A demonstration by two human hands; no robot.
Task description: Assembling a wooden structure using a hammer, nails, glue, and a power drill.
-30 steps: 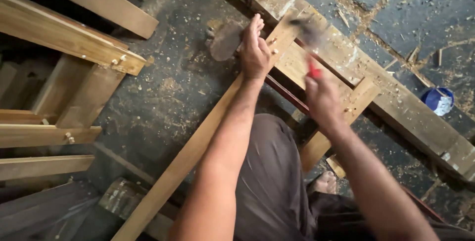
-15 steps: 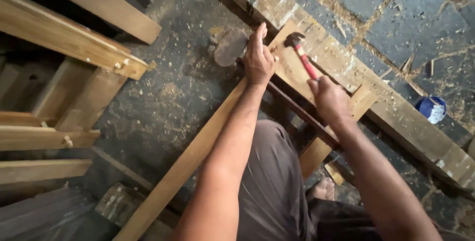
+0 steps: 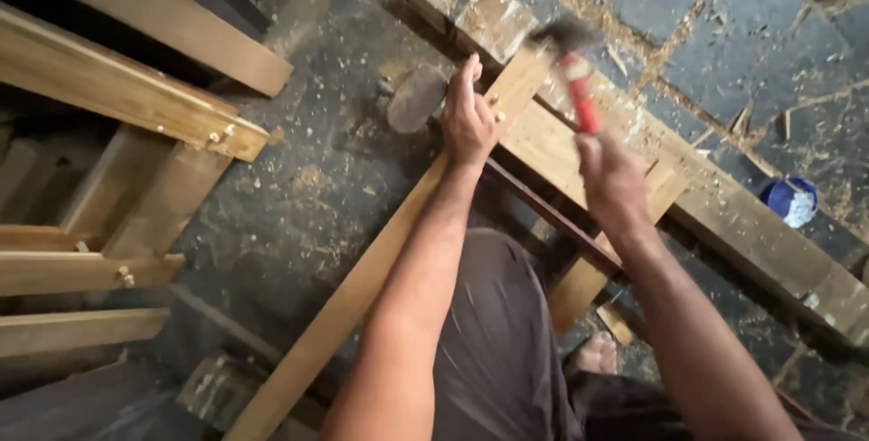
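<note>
Gripping a red-handled hammer [image 3: 576, 79], the right hand [image 3: 614, 178] has fingers clamped on its handle; head blurred, pointing up-left. Left hand [image 3: 467, 119] presses the diagonal wooden plank [image 3: 380, 260], fingers together.

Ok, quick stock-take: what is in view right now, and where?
hammer: one, red handle, dark blurred head, raised in the right hand.
long plank: one, light wood, runs from lower left up under the left hand.
heavy beam: one, worn wood, diagonal along the right.
wooden frames: several, light brown, with pegs, left side.
small tub: one, blue, on the floor at right.
floor: dark, strewn with sawdust.
left hand: pressed on the plank's far end.
right hand: gripping the hammer handle.
</note>
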